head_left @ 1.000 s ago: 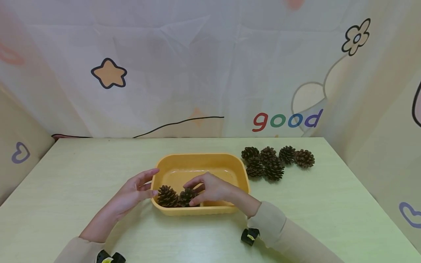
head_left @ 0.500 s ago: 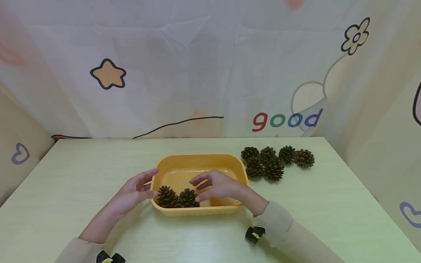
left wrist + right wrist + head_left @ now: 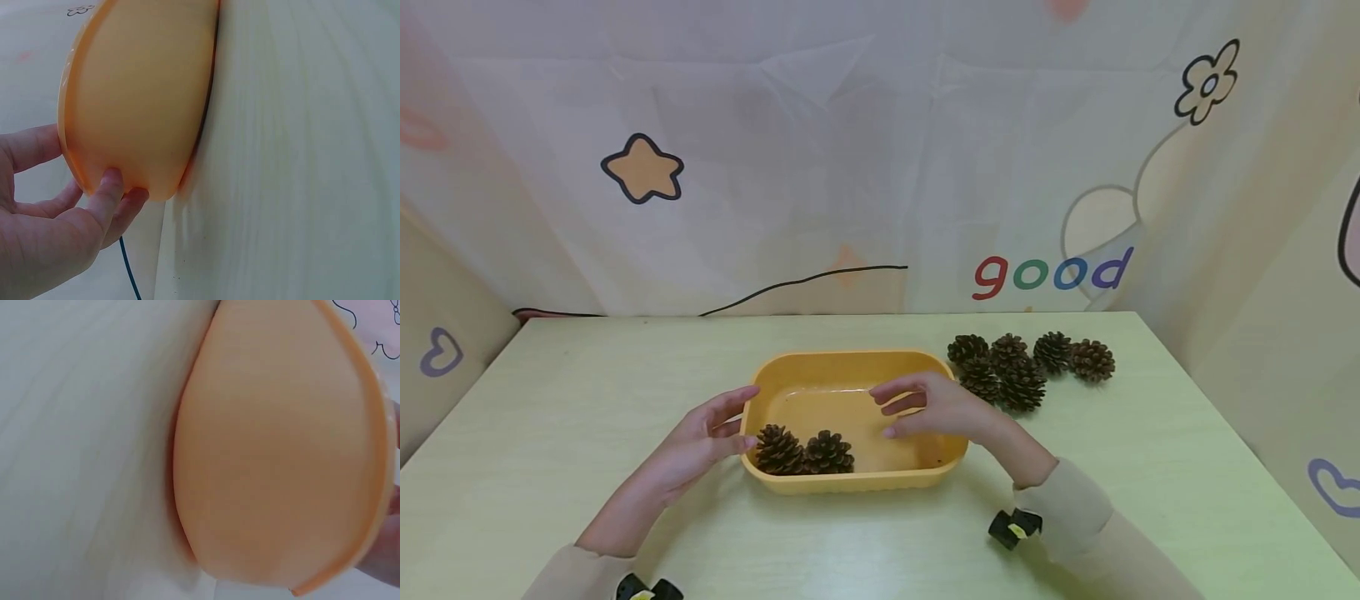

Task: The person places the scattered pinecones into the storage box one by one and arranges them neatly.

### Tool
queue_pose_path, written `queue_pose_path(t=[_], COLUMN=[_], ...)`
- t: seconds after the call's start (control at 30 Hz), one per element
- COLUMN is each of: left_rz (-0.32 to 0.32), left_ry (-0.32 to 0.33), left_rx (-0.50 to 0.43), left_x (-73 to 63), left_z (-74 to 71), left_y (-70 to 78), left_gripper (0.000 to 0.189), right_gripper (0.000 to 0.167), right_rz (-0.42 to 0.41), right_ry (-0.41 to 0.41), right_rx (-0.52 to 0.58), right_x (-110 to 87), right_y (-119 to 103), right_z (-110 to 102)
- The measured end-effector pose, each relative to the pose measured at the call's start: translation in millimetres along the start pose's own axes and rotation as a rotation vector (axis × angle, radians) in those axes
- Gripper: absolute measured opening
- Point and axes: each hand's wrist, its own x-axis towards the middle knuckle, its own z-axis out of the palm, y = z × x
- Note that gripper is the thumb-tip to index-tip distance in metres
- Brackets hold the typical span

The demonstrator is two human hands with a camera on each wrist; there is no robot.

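A yellow plastic bin stands on the table, with two pinecones side by side in its near left corner. At the bin's left end is my left hand, its spread fingertips touching the rim and outer wall. The left wrist view shows that hand with its fingertips against the end wall. My right hand hovers over the right part of the bin, fingers loosely bent and holding nothing. In the right wrist view the bin's wall hides most of that hand.
Several more pinecones lie in a cluster on the table, just beyond the bin's right end. A printed cloth hangs along the back edge and both sides.
My right hand has let go of the right-hand pinecone in the bin and moved right, away from it. The left hand stays at the bin's left end.
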Motion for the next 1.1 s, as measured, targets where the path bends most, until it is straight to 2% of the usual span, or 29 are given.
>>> queue_pose_path(t=[0.3, 0.9, 1.1], left_rz=[0.002, 0.006, 0.007], left_ry=[-0.004, -0.007, -0.009], left_rx=[-0.013, -0.01, -0.018], left_x=[-0.2, -1.2, -1.3], left_z=[0.5, 1.3, 0.6], left_y=[-0.1, 1.7, 1.3], left_gripper=[0.069, 0.07, 0.069], right_gripper=[0.054, 0.054, 0.054], right_rz=[-0.006, -0.022, 0.011], right_ry=[0.092, 0.233, 0.291], right_rx=[-0.041, 0.025, -0.025], right_x=[-20.8, -57.4, -68.4], right_y=[-1.2, 18.1, 22.1], right_z=[-25.9, -64.8, -74.4])
